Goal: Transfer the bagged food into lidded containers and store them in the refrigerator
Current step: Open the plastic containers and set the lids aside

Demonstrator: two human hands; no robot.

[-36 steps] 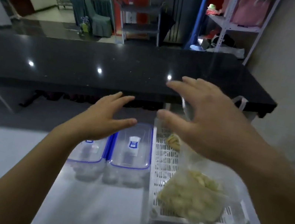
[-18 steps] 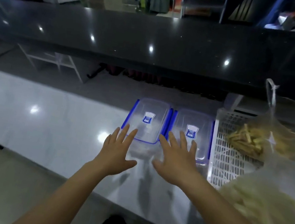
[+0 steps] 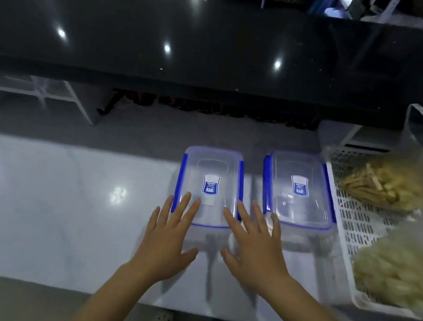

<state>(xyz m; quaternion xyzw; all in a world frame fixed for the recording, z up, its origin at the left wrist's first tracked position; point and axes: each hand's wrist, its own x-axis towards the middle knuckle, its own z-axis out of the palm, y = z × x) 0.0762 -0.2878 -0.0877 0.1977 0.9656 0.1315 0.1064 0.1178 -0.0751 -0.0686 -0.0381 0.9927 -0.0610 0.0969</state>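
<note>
You stand at a white glossy surface (image 3: 30, 200) that carries light reflections. Beyond it runs a raised black counter (image 3: 171, 27), glossy, with three bright spots. Under it at the left, a white metal frame (image 3: 47, 96) stands on grey floor (image 3: 139, 134). A white slotted basket (image 3: 348, 219) sits at the surface's right end. Pale perforated shoes (image 3: 163, 319) show at the bottom edge.

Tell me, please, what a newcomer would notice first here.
The left hand and right hand lie spread at the near end of the left container, clear with blue clips, lid on. Its twin, the right container, stands alongside, next to a white basket holding a bag of brownish strips behind a bag of pale pieces.
</note>
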